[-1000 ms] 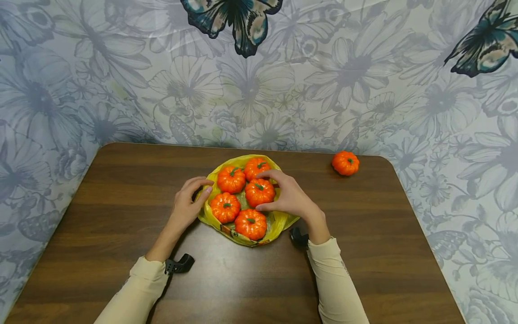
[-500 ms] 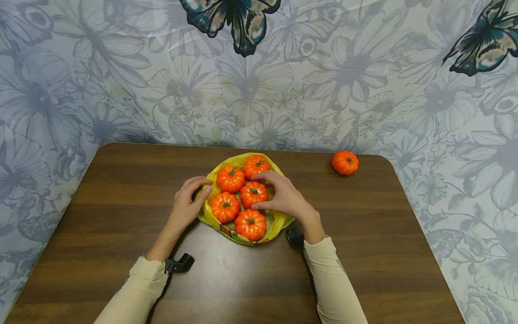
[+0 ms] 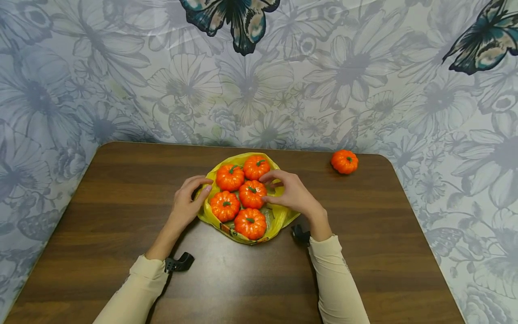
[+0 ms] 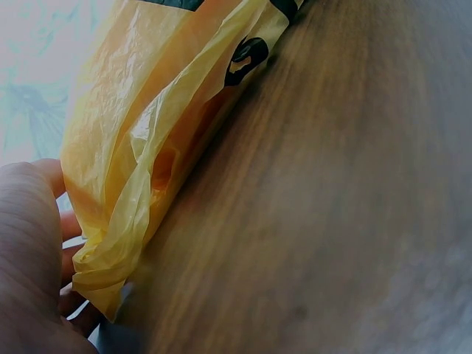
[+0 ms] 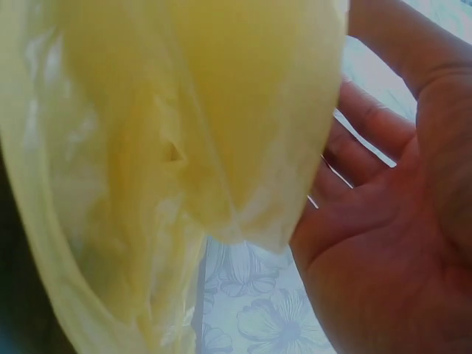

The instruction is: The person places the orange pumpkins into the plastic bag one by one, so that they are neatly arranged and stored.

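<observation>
A yellow plastic bag (image 3: 279, 216) lies with its mouth spread on the table, holding several small orange pumpkins. My left hand (image 3: 189, 199) grips the bag's left rim; in the left wrist view its fingers (image 4: 71, 225) reach behind the yellow plastic. My right hand (image 3: 292, 194) hovers over the right side of the bag, thumb and fingers spread, its fingertips beside the middle-right pumpkin (image 3: 252, 194). In the right wrist view the palm (image 5: 376, 243) shows behind a raised fold of the bag (image 5: 243, 110), and nothing is held in it.
One more orange pumpkin (image 3: 344, 162) sits apart near the table's back right edge. The brown wooden table (image 3: 364, 252) meets a wall (image 3: 323, 99) covered in a flower and butterfly print. A black wrist device (image 3: 180, 263) sits on the left wrist.
My right hand shifted the middle-right pumpkin leftward towards the others, then drew back to the right, its fingers loosening from it. My left hand has stayed at the rim.
</observation>
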Available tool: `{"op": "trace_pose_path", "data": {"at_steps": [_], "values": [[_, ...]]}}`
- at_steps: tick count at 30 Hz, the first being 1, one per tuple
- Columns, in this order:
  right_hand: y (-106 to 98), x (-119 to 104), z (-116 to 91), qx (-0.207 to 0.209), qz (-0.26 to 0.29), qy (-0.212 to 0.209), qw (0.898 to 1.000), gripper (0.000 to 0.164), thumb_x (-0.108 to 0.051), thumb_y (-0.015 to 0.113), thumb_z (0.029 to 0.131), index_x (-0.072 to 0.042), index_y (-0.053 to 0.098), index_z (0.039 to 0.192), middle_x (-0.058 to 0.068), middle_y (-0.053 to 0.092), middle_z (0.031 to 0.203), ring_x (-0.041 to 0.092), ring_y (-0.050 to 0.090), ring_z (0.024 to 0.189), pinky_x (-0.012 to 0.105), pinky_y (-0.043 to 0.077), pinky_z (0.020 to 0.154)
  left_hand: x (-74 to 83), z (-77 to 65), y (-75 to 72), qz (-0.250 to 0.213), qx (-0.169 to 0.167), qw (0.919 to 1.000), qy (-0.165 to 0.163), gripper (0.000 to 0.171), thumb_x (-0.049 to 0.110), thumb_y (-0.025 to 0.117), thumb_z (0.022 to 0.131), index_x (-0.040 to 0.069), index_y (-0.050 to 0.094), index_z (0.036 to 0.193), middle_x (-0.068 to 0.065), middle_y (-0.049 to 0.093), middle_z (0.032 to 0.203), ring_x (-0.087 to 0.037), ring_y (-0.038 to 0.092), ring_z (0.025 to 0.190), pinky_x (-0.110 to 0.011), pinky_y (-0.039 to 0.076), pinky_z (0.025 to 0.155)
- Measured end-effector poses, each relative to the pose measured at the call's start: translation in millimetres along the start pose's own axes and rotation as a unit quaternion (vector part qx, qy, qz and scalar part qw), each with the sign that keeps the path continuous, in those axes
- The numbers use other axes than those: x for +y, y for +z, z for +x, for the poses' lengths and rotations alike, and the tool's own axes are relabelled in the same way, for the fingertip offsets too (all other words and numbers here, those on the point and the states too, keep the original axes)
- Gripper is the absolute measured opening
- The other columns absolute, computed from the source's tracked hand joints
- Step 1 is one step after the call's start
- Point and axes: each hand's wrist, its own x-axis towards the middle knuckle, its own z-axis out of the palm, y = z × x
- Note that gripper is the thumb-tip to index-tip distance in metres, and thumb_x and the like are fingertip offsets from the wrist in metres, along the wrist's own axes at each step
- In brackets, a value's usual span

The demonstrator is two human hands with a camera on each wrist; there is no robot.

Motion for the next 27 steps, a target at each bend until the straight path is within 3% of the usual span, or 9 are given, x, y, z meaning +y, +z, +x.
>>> {"op": "trace_pose_path", "data": {"at_steps": [7, 15, 27], "values": [[-2, -1, 0, 0.021, -0.002, -0.002, 1.000, 0.041, -0.016, 0.088, 0.087, -0.008, 0.072, 0.123, 0.006, 0.075, 0.119, 0.028, 0.071, 0.111, 0.046, 0.059, 0.100, -0.4, 0.5, -0.1, -0.002, 0.000, 1.0000, -0.001, 0.024, 0.021, 0.069, 0.104, 0.008, 0.074, 0.124, -0.018, 0.065, 0.138, -0.036, 0.056, 0.134, -0.059, 0.041, 0.115], [-17, 7, -7, 0.101, 0.037, -0.022, 0.994, 0.033, -0.014, 0.083, 0.093, -0.004, 0.073, 0.122, 0.018, 0.074, 0.120, 0.030, 0.071, 0.108, 0.052, 0.059, 0.097, -0.5, 0.3, 0.3, -0.003, 0.001, 1.0000, -0.002, 0.024, 0.021, 0.069, 0.104, 0.009, 0.074, 0.124, -0.018, 0.065, 0.138, -0.035, 0.056, 0.134, -0.058, 0.041, 0.115], [-41, 27, -22, 0.210, 0.047, 0.009, 0.977, 0.033, -0.006, 0.079, 0.094, -0.003, 0.072, 0.126, 0.024, 0.072, 0.123, 0.043, 0.070, 0.113, 0.064, 0.051, 0.105, 0.1, 0.1, 0.5, -0.003, 0.000, 1.0000, -0.005, 0.023, 0.021, 0.069, 0.104, 0.010, 0.074, 0.123, -0.017, 0.064, 0.139, -0.035, 0.056, 0.135, -0.059, 0.040, 0.116]]}}
